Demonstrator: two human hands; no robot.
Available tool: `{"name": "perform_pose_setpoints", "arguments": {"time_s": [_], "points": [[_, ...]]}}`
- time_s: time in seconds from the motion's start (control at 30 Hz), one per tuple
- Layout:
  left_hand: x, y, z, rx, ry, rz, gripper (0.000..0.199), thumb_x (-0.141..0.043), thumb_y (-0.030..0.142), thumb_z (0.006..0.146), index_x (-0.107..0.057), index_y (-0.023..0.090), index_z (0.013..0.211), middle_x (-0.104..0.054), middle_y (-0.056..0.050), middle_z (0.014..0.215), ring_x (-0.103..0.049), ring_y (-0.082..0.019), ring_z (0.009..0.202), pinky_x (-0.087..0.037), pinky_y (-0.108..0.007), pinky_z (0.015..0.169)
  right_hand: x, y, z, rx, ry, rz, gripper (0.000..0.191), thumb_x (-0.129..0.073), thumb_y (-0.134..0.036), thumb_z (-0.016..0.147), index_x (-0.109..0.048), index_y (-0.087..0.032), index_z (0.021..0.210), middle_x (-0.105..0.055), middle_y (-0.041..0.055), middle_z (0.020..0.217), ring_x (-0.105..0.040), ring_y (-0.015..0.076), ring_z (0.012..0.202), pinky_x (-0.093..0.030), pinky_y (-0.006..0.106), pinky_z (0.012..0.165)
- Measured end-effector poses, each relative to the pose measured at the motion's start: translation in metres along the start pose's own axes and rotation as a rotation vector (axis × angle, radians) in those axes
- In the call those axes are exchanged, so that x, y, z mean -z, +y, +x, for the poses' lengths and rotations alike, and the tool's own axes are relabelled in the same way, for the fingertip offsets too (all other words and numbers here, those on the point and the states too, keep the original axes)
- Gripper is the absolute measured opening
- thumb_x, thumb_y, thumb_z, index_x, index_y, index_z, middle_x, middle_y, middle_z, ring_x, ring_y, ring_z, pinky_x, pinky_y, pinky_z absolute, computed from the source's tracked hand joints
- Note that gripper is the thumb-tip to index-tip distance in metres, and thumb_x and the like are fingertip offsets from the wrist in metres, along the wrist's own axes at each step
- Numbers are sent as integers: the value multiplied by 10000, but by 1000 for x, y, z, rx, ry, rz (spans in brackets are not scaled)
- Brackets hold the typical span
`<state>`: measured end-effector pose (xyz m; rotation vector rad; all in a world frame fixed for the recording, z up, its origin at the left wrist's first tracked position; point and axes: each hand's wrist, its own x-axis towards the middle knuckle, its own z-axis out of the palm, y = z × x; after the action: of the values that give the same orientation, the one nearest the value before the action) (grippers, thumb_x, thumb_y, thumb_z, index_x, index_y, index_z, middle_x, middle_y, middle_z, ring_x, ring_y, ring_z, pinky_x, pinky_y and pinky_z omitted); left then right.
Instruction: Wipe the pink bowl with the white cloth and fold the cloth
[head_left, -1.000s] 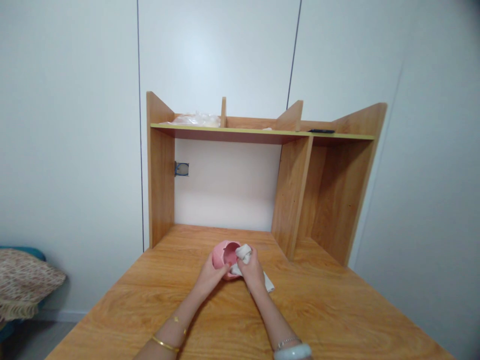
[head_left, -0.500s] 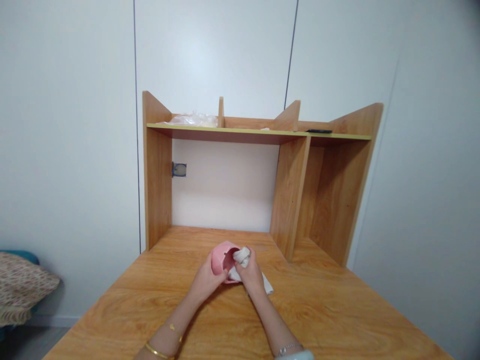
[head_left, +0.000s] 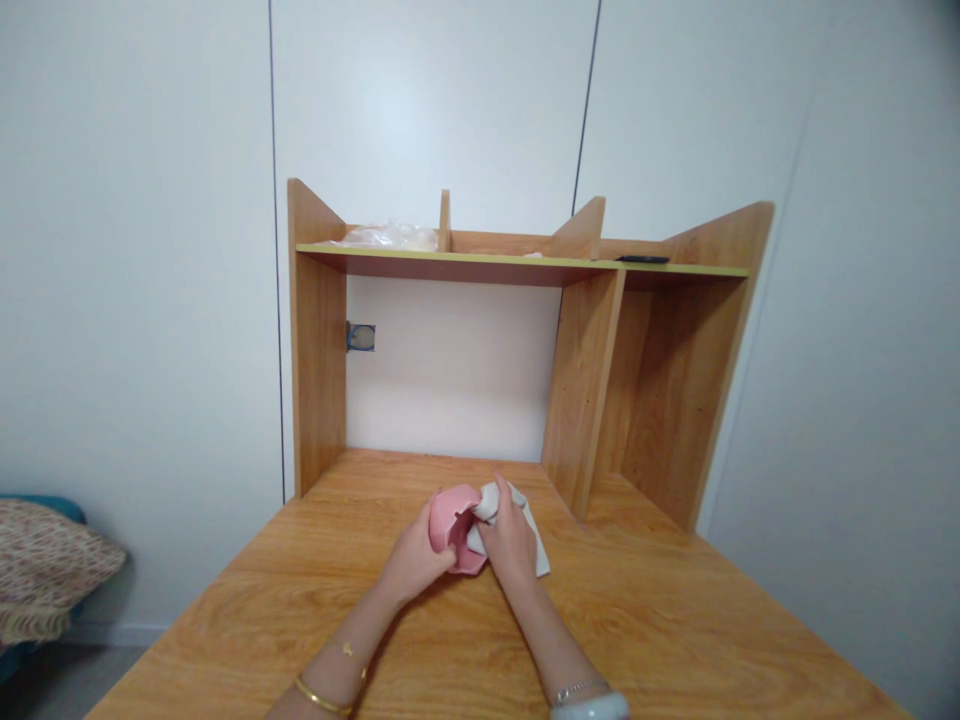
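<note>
A pink faceted container point(head_left: 448, 508), like a small pot or bowl, is tipped on its side above the desk with its opening turned to the right. My left hand point(head_left: 417, 556) grips it from the left, the thumb over the near rim. In my right hand point(head_left: 512, 540) is a bunched white cloth point(head_left: 487, 500), pressed at the container's opening. A loose end of the cloth hangs to the right of that hand. The tips of the right fingers are partly hidden by the cloth.
Under my hands spreads a wooden desk point(head_left: 660, 620). A wooden shelf unit point(head_left: 585, 380) stands along its back, with a clear plastic bag point(head_left: 394, 236) and a flat black object point(head_left: 643, 259) on top. A patterned cushion or cloth point(head_left: 52, 560) lies at far left.
The container has turned slightly in my left hand, and more of its inside shows. My right hand has shifted a little to the right with the cloth, its index finger now raised.
</note>
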<state>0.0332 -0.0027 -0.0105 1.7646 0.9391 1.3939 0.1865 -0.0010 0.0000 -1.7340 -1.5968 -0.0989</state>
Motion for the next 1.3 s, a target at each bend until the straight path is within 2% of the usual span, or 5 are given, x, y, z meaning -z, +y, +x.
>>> {"name": "perform_pose_setpoints", "arguments": {"time_s": [0.3, 0.53, 0.7, 0.83, 1.3], "points": [[1, 3, -4, -32, -4, 137, 664, -647, 232, 624, -421, 191, 1246, -534, -99, 1192, -500, -262, 1077, -358, -374, 948, -5, 6, 0, -41, -38, 88, 591, -485, -204, 741, -307, -208, 1305, -638, 88, 953, -604, 237, 861, -397, 270, 652], [0, -6, 3, 17, 27, -74, 690, -616, 396, 693, -325, 149, 1269, -485, -130, 1203, -507, -219, 1064, -382, -349, 930, -8, 8, 0, -90, -1, 230, 532, -441, -179, 747, -365, -210, 1273, -638, 83, 965, -580, 227, 941, -412, 271, 724], [-4, -7, 1, 83, -80, -179, 921, -719, 413, 586, -205, 167, 1310, -422, -157, 1260, -508, -240, 1065, -424, -344, 888, -16, 11, 2, -126, 51, 374, 527, -435, -199, 739, -375, -172, 1261, -624, 98, 1017, -571, 222, 962, -424, 287, 760], [-6, -3, -3, 9, -203, -206, 854, -723, 359, 610, -236, 175, 1286, -442, -134, 1257, -466, -240, 1119, -386, -346, 936, -25, 14, 3, -106, 103, 592, 543, -456, -216, 718, -371, -147, 1250, -619, 94, 1036, -566, 200, 975, -429, 286, 792], [0, 0, -2, -62, -51, 84, 737, -673, 346, 651, -313, 164, 1267, -479, -118, 1227, -465, -251, 1111, -363, -357, 945, -22, 9, 3, -167, 70, 478, 629, -526, -234, 673, -333, -126, 1262, -644, 105, 947, -613, 217, 842, -447, 285, 683]]}}
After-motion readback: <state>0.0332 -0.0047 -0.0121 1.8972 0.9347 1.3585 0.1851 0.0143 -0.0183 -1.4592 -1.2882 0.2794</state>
